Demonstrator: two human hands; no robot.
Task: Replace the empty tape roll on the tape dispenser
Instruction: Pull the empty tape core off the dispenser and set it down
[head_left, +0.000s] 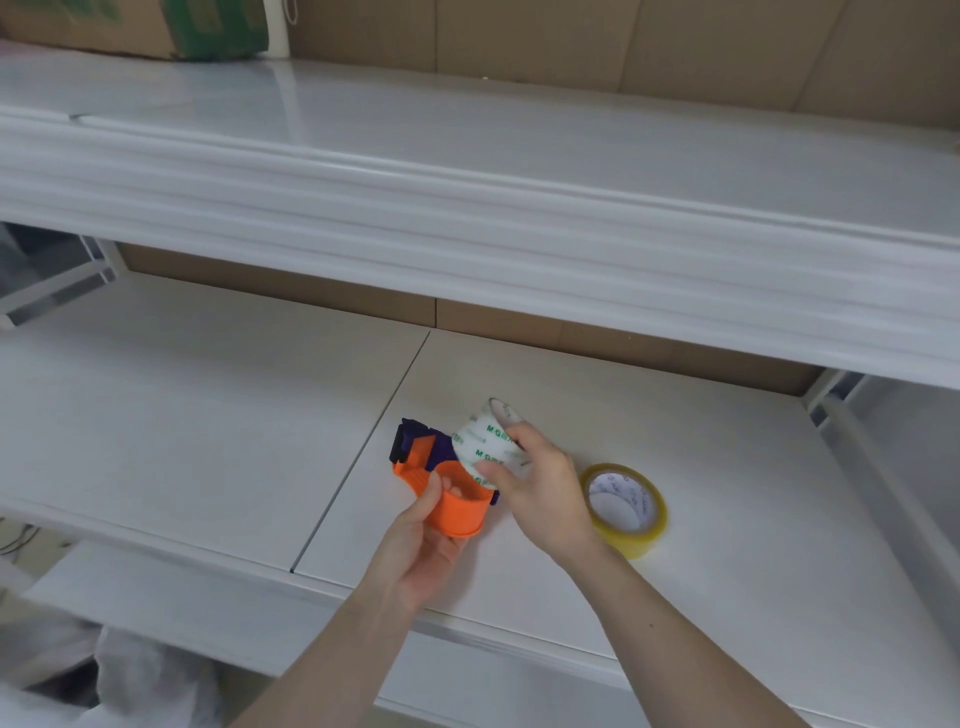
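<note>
An orange and dark blue tape dispenser (447, 488) is held just above the white shelf, its orange hub pointing toward me. My left hand (423, 551) grips the hub from below, thumb on its rim. My right hand (540, 488) holds the empty roll core (485, 441), a white cardboard ring with green print, tilted just above and to the right of the hub. A full yellowish tape roll (626, 506) lies flat on the shelf to the right of my right hand.
The white shelf (208, 415) has a seam running toward me left of the dispenser. An upper white shelf (467, 208) overhangs behind. A cardboard box (156, 26) sits top left. White plastic bags (130, 680) lie bottom left.
</note>
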